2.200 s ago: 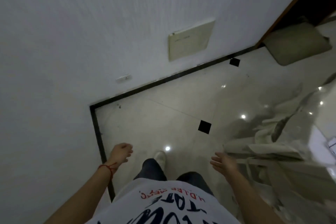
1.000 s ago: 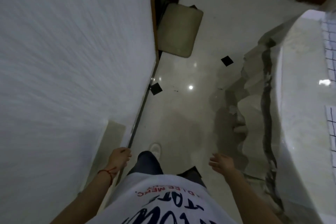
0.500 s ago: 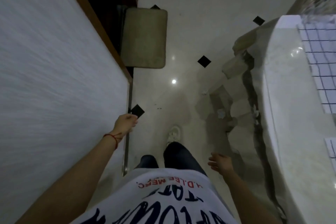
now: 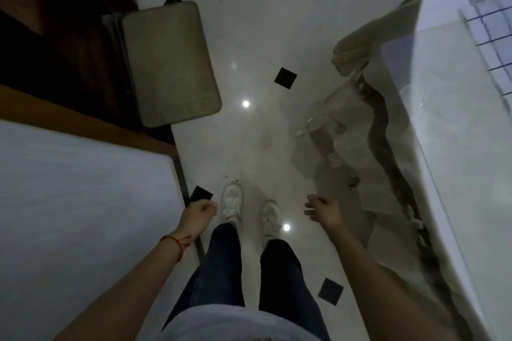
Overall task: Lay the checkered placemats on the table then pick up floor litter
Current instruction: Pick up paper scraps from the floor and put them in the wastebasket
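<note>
A checkered placemat (image 4: pixel 493 25) lies on the glossy white table (image 4: pixel 457 147) at the right edge of the view. Small bits of white litter (image 4: pixel 299 134) (image 4: pixel 335 159) lie on the tiled floor beside the table's draped cloth (image 4: pixel 357 44), with a darker scrap (image 4: pixel 353 181) near them. My left hand (image 4: pixel 198 214) hangs beside my left leg with fingers loosely curled and nothing in it. My right hand (image 4: pixel 322 209) hangs just short of the litter, also loosely curled and holding nothing.
A grey doormat (image 4: pixel 169 63) lies ahead on the left in front of a dark wooden doorway (image 4: pixel 55 36). A white wall (image 4: pixel 83 202) runs close along my left. My white shoes (image 4: pixel 232 202) stand on the shiny floor between wall and table.
The view has swung from the wall corner to the passage between wall and table, and I have stepped toward the doormat. Both hands stay empty at my sides.
</note>
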A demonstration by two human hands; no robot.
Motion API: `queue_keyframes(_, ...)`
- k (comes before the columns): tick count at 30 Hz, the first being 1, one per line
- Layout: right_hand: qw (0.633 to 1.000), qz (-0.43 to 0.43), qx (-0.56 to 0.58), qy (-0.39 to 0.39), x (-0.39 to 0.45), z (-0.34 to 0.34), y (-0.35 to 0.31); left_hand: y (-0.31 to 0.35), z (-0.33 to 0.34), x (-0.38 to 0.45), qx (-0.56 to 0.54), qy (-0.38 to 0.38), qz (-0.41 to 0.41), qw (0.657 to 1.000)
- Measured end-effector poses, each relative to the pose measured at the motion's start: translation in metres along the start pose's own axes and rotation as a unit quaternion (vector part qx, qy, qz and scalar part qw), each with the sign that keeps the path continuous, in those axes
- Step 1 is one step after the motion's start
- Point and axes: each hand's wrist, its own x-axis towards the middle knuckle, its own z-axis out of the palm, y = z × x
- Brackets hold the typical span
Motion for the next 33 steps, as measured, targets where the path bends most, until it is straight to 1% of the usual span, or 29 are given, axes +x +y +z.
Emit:
queue_keyframes(2, 0.999, 0.014, 0.026, 0.017, 0.012, 0.008, 0.005, 0.012, -0.002, 0.026, 0.036, -0.023, 0.015, 0.999)
queue_keyframes(6, 0.995, 0.042, 0.076, 0.051, 0.038, 0.014, 0.021, 0.033, -0.001, 0.076, 0.076, -0.055, 0.036, 0.995)
queue_keyframes(10, 0.990, 0.045, 0.104, 0.079, 0.070, 0.012, 0.035, 0.050, 0.013, 0.118, 0.104, -0.075, 0.060, 0.990)
queue_keyframes(15, 0.989, 0.012, 0.109, 0.100, 0.142, 0.014, 0.058, 0.060, 0.063, 0.189, 0.099, -0.088, 0.094, 0.987)
queue_keyframes(20, 0.988, -0.010, 0.107, 0.115, 0.229, 0.022, 0.090, 0.047, 0.120, 0.265, 0.080, -0.079, 0.111, 0.987)
queue_keyframes(24, 0.988, -0.035, 0.079, 0.129, 0.307, 0.028, 0.118, 0.028, 0.167, 0.327, 0.102, -0.086, 0.128, 0.983)
queue_keyframes(28, 0.984, -0.054, 0.035, 0.166, 0.385, 0.025, 0.149, 0.009, 0.208, 0.390, 0.112, -0.085, 0.157, 0.978)
queue_keyframes(31, 0.979, -0.067, -0.021, 0.190, 0.442, 0.019, 0.169, -0.003, 0.237, 0.437, 0.131, -0.084, 0.182, 0.971)
queue_keyframes(33, 0.970, -0.074, -0.091, 0.214, 0.477, 0.016, 0.175, -0.012, 0.252, 0.465, 0.138, -0.076, 0.192, 0.969)
